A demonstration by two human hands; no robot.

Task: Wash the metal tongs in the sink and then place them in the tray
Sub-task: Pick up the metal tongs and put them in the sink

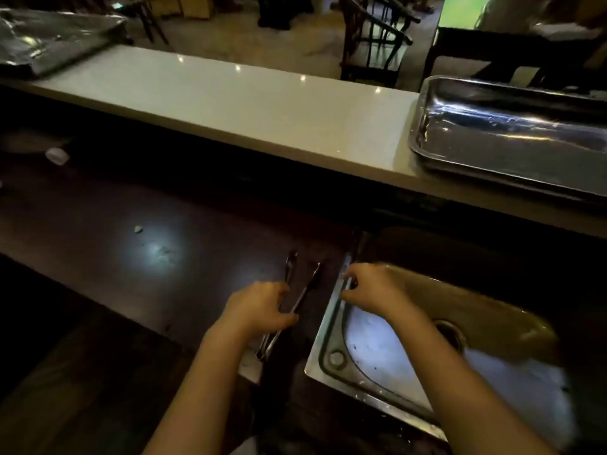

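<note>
A: Where are we w/ the tongs (297,298)?

B: On the dark counter (157,251), just left of the sink (331,326), not yet in the basin. Our left hand (259,310) is curled around them about mid-length, fingers grasping both arms. Looks like the pick-up step, washing not begun.

A: Right hand?

B: Our right hand (371,289) sits at the sink's left rim, fingers bent and touching the metal edge. Whether it pinches anything, can't tell; too dim. No tap visible either.

A: Orientation of the tongs?

B: Long axis runs front to back, roughly parallel w/ the sink's left rim, leaning slightly right at the far end. Tips point away from us and are splayed apart; hinge end points back toward us, poking out below the left wrist.

A: So how do we do this bit well?

B: Squeeze the arms together so they don't spring, lift clear of the rim, swing right over the basin, tips down toward the drain (450,333). After rinsing, the tray (423,139) sits on the pale ledge (230,103) beyond the sink, far-right; probably lay them along its length.
</note>
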